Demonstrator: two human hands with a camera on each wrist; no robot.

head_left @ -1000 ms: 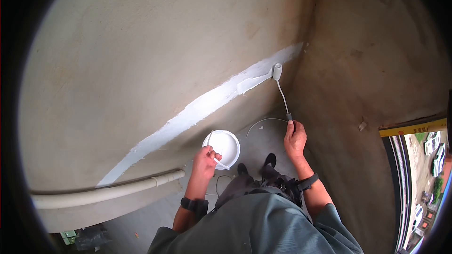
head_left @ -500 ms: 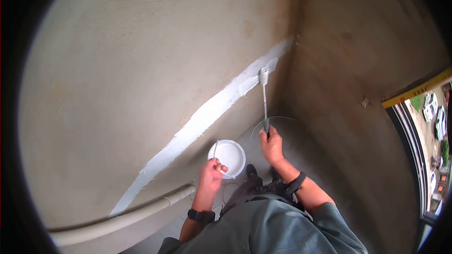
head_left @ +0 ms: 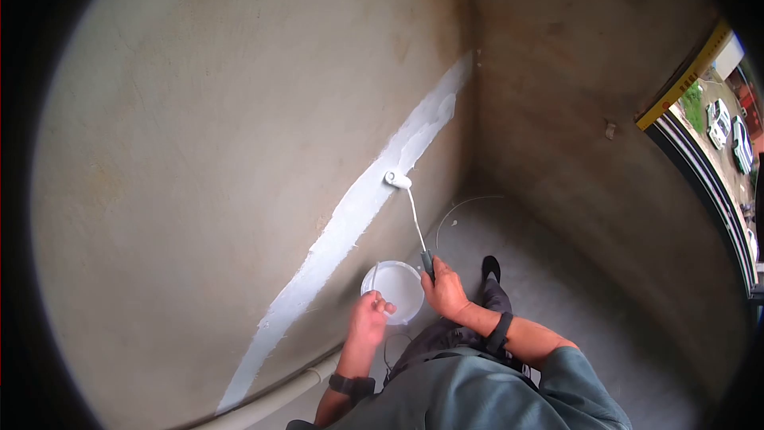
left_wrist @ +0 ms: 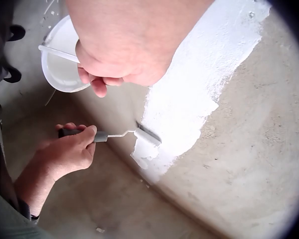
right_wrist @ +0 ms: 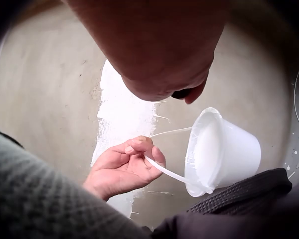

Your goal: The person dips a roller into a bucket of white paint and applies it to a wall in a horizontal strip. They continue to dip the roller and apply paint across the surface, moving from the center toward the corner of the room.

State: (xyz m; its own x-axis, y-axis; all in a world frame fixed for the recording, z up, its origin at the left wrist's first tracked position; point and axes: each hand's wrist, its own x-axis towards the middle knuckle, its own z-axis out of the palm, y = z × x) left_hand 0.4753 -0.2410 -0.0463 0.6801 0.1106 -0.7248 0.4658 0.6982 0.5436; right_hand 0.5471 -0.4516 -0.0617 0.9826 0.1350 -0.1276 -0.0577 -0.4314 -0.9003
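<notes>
My right hand [head_left: 447, 291] grips the dark handle of a small paint roller [head_left: 398, 180]. The roller's white sleeve lies against a band of wet white paint [head_left: 342, 219] that runs slantwise across the wall. From my left hand [head_left: 371, 320] hangs a white plastic bucket [right_wrist: 239, 154], its thin bail handle [right_wrist: 167, 172] hooked in the curled fingers. White paint shows inside the bucket, which tilts towards the hand in the right wrist view. In the left wrist view the roller sleeve [left_wrist: 147, 137] meets the painted band near its lower end.
A bare grey-brown wall [head_left: 573, 215] meets the painted one at a corner on the right. Low along the painted wall runs a pale pipe [head_left: 278, 400]. White drips [right_wrist: 295, 149] spot the floor. Beyond a yellow-edged opening [head_left: 684, 80], parked cars show outside.
The roller has moved left and down along the painted band, away from the corner, and its fresh paint patch has been spread. The left hand keeps hold of the bucket handle while the view turns.
</notes>
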